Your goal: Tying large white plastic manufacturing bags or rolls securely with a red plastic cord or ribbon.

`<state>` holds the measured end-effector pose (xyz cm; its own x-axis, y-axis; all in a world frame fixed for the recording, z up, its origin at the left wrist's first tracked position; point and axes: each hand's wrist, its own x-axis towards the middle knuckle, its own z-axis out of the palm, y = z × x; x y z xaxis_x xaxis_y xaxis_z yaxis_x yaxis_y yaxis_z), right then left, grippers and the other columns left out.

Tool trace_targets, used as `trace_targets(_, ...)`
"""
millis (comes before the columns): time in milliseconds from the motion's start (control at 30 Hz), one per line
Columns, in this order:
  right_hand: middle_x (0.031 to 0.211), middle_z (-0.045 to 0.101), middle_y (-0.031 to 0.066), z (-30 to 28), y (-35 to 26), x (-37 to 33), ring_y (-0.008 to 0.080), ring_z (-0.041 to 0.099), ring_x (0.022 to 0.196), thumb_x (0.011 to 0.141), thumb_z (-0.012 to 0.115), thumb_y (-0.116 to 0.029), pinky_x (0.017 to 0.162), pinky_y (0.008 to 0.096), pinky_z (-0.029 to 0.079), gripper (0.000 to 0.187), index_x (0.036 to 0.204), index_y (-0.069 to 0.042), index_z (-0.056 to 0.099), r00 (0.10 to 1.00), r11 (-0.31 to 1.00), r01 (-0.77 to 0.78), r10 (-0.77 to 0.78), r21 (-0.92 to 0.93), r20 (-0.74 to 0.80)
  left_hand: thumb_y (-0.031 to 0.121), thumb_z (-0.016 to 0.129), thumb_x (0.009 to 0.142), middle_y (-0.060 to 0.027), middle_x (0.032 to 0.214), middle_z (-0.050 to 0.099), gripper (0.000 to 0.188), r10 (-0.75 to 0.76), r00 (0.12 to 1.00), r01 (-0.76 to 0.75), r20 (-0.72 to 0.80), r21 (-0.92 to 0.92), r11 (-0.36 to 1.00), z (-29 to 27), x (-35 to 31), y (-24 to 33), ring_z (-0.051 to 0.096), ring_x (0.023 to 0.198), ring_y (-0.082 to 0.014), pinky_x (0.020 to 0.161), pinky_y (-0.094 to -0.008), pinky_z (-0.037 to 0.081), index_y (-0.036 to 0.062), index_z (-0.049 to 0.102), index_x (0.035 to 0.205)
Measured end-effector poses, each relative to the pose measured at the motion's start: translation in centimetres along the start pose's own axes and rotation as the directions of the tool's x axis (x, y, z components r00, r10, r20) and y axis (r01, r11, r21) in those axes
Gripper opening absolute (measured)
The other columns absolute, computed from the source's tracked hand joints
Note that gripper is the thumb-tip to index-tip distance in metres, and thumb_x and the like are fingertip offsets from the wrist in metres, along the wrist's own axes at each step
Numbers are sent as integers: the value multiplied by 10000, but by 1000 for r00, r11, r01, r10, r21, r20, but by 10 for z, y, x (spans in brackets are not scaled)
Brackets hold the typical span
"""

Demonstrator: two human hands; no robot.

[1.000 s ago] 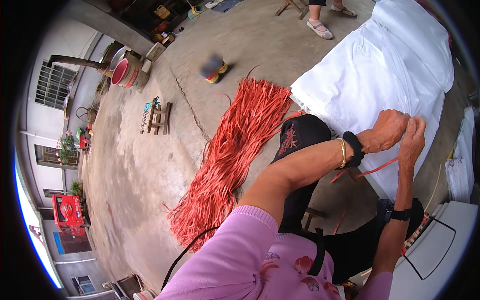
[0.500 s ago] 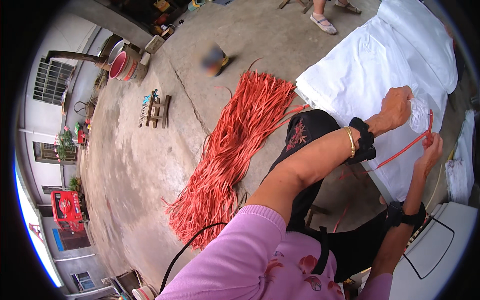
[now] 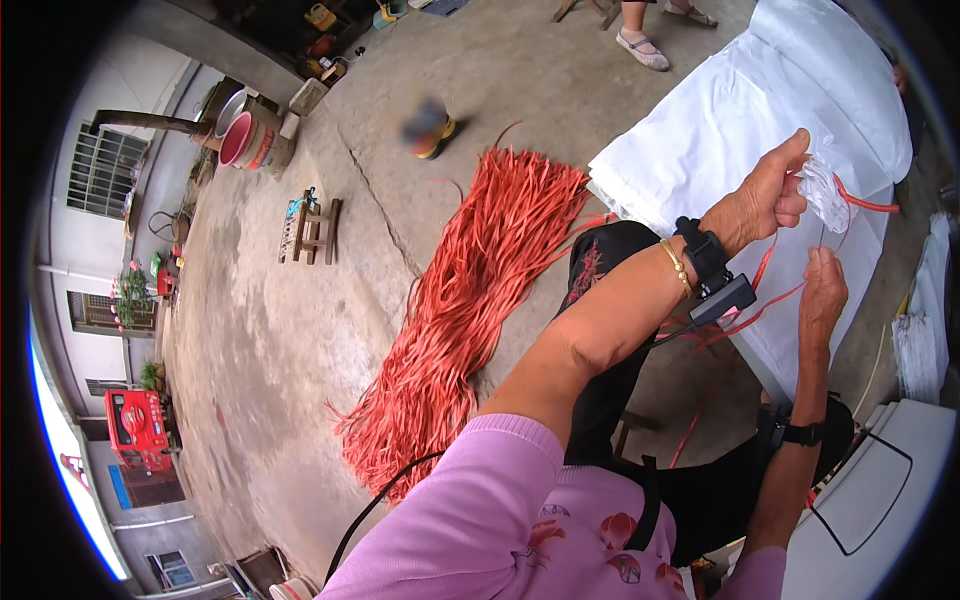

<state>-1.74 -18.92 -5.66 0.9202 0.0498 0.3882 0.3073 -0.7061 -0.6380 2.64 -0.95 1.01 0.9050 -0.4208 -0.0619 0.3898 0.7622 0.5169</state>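
Note:
My left hand [image 3: 765, 195] is closed, thumb up, against the gathered end [image 3: 826, 196] of a large white plastic sheet [image 3: 690, 150], which bunches out beside its curled fingers. A red plastic strip [image 3: 868, 202] loops at that gathered end. My right hand [image 3: 825, 288], lower down, pinches a thin stretch of the strip, and a red tail runs off to its left. Another red length hangs below my left hand. What lies inside the left fist is partly hidden.
A long heap of red strips [image 3: 450, 320] lies on the concrete floor to the left. Beyond it stand a small wooden stool [image 3: 312, 232] and a red-lined bucket [image 3: 240, 140]. Another person's foot [image 3: 643, 50] is at the top. A white, box-like surface [image 3: 890, 490] stands at lower right.
My left hand has moved up and left with the gathered white end. My right hand has shifted left. The red strip now curves to the right of the bunch.

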Motion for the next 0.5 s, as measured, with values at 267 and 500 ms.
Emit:
trace_targets(267, 675, 432, 20, -6, -25, -6, 125, 433, 634, 941, 451, -148, 594, 296, 384, 195, 850, -1, 541, 973, 945, -230, 222, 233, 63, 178, 551, 791, -32, 477, 370, 196, -73, 930, 206, -361, 346, 915, -3, 8, -18, 254, 344, -112, 332, -284, 184, 47, 490, 659)
trace_targets(500, 669, 401, -22, -1, -8, 0, 69, 363, 615, 939, 443, -156, 551, 224, 318, 179, 821, -32, 496, 984, 910, -150, 176, 387, -32, 166, 546, 819, -44, 513, 424, 209, 43, 921, 58, -388, 244, 968, -4, 16, -48, 330, 348, -133, 312, -280, 235, 40, 494, 661)
